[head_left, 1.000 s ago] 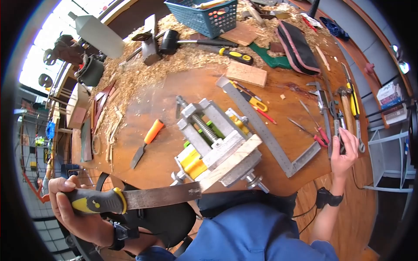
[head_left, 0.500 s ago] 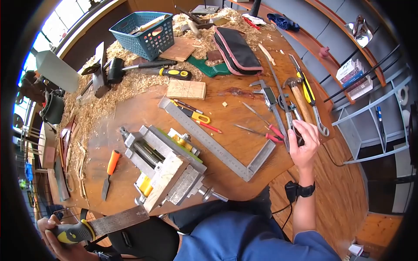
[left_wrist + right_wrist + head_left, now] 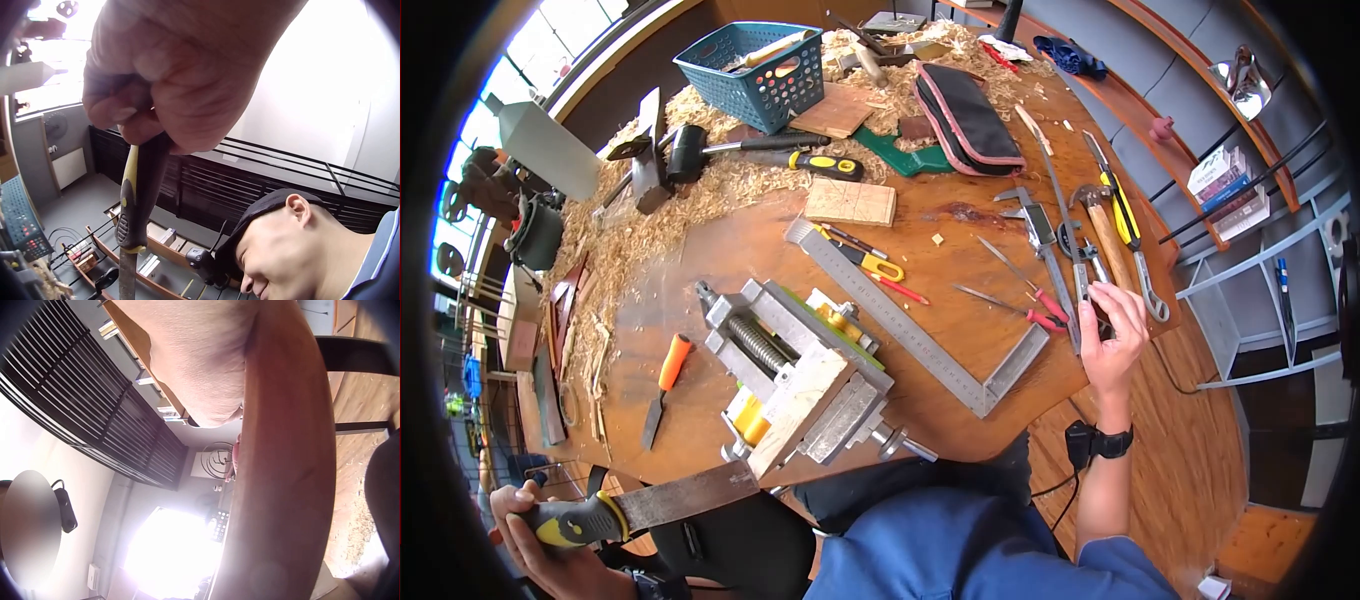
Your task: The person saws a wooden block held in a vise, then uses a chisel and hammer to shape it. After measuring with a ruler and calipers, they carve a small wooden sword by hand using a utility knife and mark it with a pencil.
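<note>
In the head view my left hand (image 3: 535, 540) grips the grey-and-yellow handle (image 3: 580, 521) of a long flat metal tool, its blade (image 3: 690, 496) reaching the near end of a pale wood piece (image 3: 802, 408) held in a metal vise (image 3: 840, 418). The left wrist view shows the left hand (image 3: 181, 75) curled round that handle (image 3: 134, 203). At the table's right edge, my right hand (image 3: 1115, 330) rests by a row of tools, fingers loosely bent, thumb beside a long thin tool (image 3: 1082, 284). Its fingertips are hidden in the right wrist view, where the hand (image 3: 200, 356) is behind the table edge (image 3: 284, 487).
A steel square (image 3: 900, 325) lies right of the vise, an orange-handled chisel (image 3: 668, 380) left of it. Behind are a wood block (image 3: 850, 202), a mallet (image 3: 687, 152), a black case (image 3: 970, 120), shavings and a blue basket (image 3: 750, 80). Hammer (image 3: 1105, 235) and pliers-like tools line the right.
The head view has turned, so the table and vise appear further left than a second ago. The left hand keeps its grip on the tool; the right hand stays by the right-hand tools.
</note>
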### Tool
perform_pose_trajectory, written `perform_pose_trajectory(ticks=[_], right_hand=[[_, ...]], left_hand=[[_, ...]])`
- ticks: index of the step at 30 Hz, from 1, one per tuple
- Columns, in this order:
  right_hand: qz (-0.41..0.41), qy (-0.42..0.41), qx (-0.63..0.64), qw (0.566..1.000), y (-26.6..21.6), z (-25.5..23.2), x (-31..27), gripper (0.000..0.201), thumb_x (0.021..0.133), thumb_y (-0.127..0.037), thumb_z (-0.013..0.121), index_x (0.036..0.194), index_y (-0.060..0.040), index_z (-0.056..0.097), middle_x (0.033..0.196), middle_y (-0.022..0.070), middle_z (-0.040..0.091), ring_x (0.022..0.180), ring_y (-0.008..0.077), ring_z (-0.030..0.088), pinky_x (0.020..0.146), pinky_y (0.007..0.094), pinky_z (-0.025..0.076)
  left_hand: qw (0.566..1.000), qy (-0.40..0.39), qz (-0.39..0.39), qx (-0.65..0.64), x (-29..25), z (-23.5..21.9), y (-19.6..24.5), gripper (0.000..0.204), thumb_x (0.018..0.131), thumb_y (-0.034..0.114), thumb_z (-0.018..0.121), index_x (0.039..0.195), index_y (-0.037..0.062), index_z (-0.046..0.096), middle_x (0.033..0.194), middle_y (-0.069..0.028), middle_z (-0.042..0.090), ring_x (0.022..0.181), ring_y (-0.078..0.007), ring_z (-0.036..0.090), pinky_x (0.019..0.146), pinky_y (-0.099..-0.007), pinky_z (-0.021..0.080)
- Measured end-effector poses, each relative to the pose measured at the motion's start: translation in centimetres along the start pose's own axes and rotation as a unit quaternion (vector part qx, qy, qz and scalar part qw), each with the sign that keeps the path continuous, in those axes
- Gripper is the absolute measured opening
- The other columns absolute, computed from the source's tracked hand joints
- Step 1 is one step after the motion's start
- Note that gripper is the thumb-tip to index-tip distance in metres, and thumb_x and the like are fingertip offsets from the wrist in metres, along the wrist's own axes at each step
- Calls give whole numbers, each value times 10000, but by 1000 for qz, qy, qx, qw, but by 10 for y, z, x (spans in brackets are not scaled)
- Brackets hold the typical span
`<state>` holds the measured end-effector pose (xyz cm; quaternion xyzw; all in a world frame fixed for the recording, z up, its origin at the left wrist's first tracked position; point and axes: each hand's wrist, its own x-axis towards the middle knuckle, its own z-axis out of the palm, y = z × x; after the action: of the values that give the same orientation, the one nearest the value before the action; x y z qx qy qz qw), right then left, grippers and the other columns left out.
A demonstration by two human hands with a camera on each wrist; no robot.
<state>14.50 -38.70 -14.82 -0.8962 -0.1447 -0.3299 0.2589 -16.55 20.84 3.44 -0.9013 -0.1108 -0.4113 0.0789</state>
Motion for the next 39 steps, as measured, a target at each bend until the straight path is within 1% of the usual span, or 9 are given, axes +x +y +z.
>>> perform_pose_trajectory(ticks=[4,6,8,13,17,22,33,34,39], right_hand=[[-2,3,-3,1000,0,0,0,210,854,-35,760,1060,5,755,1079,142,743,1021,322,675,908,415,537],[2,9,-5,1000,2,-1,-1,213,854,-28,756,1064,5,756,1078,144,745,1021,321,678,912,415,537],[9,12,2,1000,4,-1,-2,215,858,-18,744,1071,1,762,1076,146,751,1021,318,688,923,413,535],[15,53,23,998,19,8,-12,159,914,-17,700,1055,36,750,1060,166,745,992,331,688,914,428,531],[-17,44,4,999,10,0,-8,145,914,-13,697,1048,23,742,1053,157,738,997,341,680,906,430,529],[-32,49,14,998,8,0,-7,139,904,19,695,1037,21,738,1037,155,737,987,340,680,895,429,532],[-28,62,15,998,9,4,-8,99,920,20,688,1006,33,734,1004,159,745,941,324,693,862,408,546],[-20,65,21,997,9,4,-7,92,923,17,688,1000,36,735,1002,158,747,934,317,696,855,401,548],[2,61,12,998,13,5,-10,91,927,7,692,996,39,742,1001,155,748,923,295,704,839,383,553]], left_hand=[[997,32,-43,62,2,8,29,462,979,-14,630,1432,-1,542,1414,-185,583,1274,-325,613,1111,-465,499],[967,51,-191,-160,23,23,65,344,985,46,583,1326,-2,576,1232,-124,583,1121,-235,612,950,-366,494],[833,201,-398,-327,57,45,129,280,1069,253,506,1133,14,636,901,-26,578,829,-111,626,644,-224,479],[614,28,-417,-670,37,77,154,410,1099,298,535,1357,-15,594,882,-67,668,633,-60,512,521,-209,429],[539,-26,-444,-715,33,90,173,488,1110,298,511,1420,-79,523,902,-89,688,659,-68,543,555,-221,481],[513,-36,-436,-739,27,95,179,464,1112,289,510,1398,-75,537,914,-88,693,669,-64,558,565,-220,497],[629,-28,-430,-647,29,93,169,479,1097,322,519,1410,-38,556,823,-37,638,591,-34,473,497,-174,391],[601,17,-449,-661,35,91,169,416,1098,287,536,1335,-49,602,829,-56,697,600,-40,582,487,-171,421],[607,106,-442,-652,56,84,163,482,1063,359,573,1279,-70,611,773,-32,629,557,-14,433,411,-172,310]])
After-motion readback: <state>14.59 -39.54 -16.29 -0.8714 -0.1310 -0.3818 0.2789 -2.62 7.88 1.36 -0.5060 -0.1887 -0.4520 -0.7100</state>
